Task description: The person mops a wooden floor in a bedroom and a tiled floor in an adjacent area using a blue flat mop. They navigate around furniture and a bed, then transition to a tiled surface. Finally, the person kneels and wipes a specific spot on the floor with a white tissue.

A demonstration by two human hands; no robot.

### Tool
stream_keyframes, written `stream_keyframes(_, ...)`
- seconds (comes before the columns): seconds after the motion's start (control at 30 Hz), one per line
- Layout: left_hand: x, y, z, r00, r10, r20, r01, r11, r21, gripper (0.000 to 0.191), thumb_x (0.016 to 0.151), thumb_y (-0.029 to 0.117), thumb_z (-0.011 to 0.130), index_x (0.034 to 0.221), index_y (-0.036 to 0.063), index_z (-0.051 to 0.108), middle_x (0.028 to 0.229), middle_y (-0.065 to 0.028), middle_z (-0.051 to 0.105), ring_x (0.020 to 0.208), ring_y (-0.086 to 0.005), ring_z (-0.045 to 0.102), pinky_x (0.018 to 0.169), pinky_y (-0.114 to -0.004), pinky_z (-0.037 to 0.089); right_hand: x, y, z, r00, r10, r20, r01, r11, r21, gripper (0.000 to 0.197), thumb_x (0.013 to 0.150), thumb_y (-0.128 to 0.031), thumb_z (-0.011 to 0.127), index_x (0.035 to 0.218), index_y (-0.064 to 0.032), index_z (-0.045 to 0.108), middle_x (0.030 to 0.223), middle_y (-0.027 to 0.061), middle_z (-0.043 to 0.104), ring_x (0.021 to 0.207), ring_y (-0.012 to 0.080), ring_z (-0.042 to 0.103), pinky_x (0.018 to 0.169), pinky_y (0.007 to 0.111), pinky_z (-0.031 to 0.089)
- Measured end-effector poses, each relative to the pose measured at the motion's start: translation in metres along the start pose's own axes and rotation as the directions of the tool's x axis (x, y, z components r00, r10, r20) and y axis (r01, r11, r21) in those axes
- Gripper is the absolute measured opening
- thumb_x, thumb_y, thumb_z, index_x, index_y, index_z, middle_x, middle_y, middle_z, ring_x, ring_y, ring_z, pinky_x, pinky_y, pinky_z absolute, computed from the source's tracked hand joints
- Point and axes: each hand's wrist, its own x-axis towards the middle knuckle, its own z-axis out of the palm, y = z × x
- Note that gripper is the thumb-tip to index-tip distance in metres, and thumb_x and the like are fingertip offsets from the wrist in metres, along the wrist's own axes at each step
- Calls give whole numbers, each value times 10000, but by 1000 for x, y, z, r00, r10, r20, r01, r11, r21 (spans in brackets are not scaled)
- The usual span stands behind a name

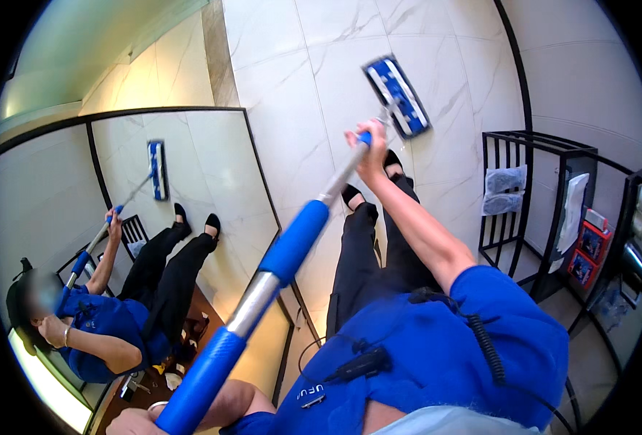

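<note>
A flat mop's blue and white head [398,98] rests on marbled floor tiles. Its telescopic handle [294,242], silver metal with blue grips, runs diagonally down to the lower left. My right hand [372,147] is closed around the handle's lower part, close to the mop head. At the bottom left edge, my left hand [136,421] is at the thick blue upper grip, partly cut off by the picture's rim. A mirror [217,163] on the left reflects the mop, both hands and my blue shirt. In the reflection the left hand is a closed fist by the handle's top.
To the right stands a black metal rack [500,239] holding packaged slippers [503,190], a white cloth [573,212] and red packages [590,253]. My black shoes [353,197] are just below the mop head. The mirror's black frame runs along the left.
</note>
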Motion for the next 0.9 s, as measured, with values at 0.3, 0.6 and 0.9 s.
stream_keyframes(0.3,-92,88,67,788,233,-570,198,780,593,81,827,71,482,901,45,498,534,29,346,523,-108,391,585,-289,346,-52,-84,112,648,-181,739,88,983,163,193,647,-115,691,788,-121,559,874,103,557,927,309,548,775,415,480)
stream_keyframes(0.6,-269,209,130,279,682,-676,802,221,555,263,739,111,559,553,125,373,494,24,349,447,-108,357,435,-282,279,-178,-79,-13,-137,-113,984,334,930,153,226,634,-244,684,842,-156,660,910,62,635,977,281,566,732,477,499)
stream_keyframes(0.9,-307,22,140,-90,208,-974,415,897,154,256,847,5,475,641,103,360,551,2,347,523,-125,359,635,-269,397,-51,83,-67,526,17,850,415,867,-275,194,739,-139,607,911,-228,608,1000,17,535,1096,214,473,776,434,511)
